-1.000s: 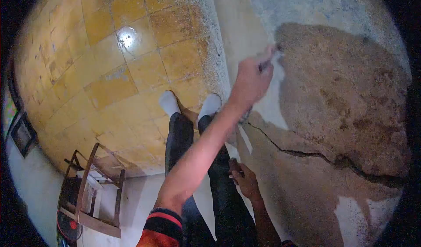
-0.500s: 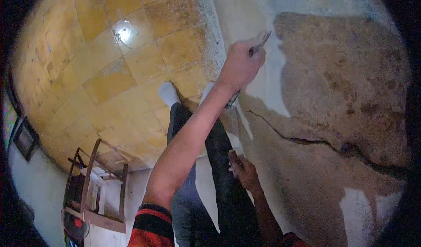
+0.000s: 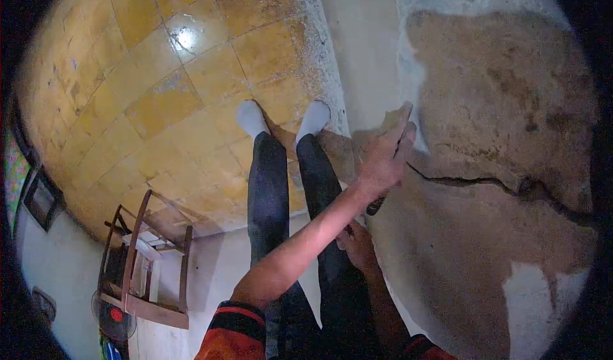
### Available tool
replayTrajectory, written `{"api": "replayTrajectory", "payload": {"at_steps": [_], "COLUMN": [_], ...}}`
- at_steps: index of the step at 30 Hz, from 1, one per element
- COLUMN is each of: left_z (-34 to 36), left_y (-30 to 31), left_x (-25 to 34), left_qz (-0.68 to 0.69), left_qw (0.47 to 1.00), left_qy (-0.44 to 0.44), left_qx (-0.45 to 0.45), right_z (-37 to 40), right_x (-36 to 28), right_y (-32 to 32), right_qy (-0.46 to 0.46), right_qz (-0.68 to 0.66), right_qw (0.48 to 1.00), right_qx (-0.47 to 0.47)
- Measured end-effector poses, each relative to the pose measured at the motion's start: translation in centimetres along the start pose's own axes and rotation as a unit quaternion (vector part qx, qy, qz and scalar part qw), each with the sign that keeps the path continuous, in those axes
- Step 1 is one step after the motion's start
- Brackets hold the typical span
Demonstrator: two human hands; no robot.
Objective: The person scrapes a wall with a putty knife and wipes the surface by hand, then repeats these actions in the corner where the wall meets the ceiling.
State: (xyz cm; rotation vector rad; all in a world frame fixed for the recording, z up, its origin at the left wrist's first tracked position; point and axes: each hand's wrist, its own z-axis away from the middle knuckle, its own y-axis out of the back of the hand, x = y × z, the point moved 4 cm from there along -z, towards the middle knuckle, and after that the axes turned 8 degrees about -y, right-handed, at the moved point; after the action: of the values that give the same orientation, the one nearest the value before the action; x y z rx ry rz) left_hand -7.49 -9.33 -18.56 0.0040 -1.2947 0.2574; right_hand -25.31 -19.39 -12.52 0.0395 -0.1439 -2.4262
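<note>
My left hand (image 3: 383,165) is closed around a slim, flat grey tool (image 3: 406,112), which looks like a scraper. Its tip points up and right, over the pale edge of the brown patch (image 3: 491,85) on the wall. The left end of a long dark crack (image 3: 466,181) begins right beside these fingers. A dark band-like thing (image 3: 375,205) shows at the left wrist. Lower down, in front of my right leg, my right hand (image 3: 359,245) is closed on a small brownish piece (image 3: 347,231), partly hidden by the left forearm; its kind I cannot tell.
Worn yellow floor tiles (image 3: 159,104) spread out at the left, with my feet (image 3: 313,118) close to the wall's base. An upturned wooden chair frame (image 3: 156,315) and a fan (image 3: 113,314) are at lower left. A dark framed object (image 3: 43,199) lies at the far left.
My left hand has come down and to the right along the wall, from above the crack's end to beside it. My right hand has shifted slightly and is now partly covered by the left forearm.
</note>
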Motion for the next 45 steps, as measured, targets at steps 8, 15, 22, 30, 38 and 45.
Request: {"api": "replayTrajectory", "payload": {"at_steps": [8,15,22,30,38,45], "left_z": [-3.2,-4.6,-4.5,-5.3,-3.6,-4.2], "left_y": [1.7,2.1,1.7,2.3,1.8,1.5], "left_x": [-0.7,-1.8,-2.5,-1.6,-1.9,-2.9], "left_qz": [-0.009,-0.007,-0.014,-0.025,-0.026,-0.027], "left_qw": [0.992,0.994,0.992,0.986,0.995,0.994], "left_qy": [0.121,0.109,0.123,0.160,0.099,0.097], "left_qx": [0.016,-0.006,0.028,0.030,0.008,0.044], "right_z": [-0.9,0.4,0.0,-0.7,0.0,-0.1], "right_x": [2.4,-1.3,0.2,0.7,-0.8,-0.7], "right_y": [-0.2,0.5,0.6,0.8,1.0,0.9], "right_qy": [-0.025,0.004,-0.006,0.045,0.028,0.065], "right_qz": [0.007,0.010,0.014,0.054,0.063,0.058], "right_qw": [1.000,1.000,1.000,0.997,0.997,0.994], "right_qx": [-0.009,0.022,0.024,0.016,0.029,0.064]}}
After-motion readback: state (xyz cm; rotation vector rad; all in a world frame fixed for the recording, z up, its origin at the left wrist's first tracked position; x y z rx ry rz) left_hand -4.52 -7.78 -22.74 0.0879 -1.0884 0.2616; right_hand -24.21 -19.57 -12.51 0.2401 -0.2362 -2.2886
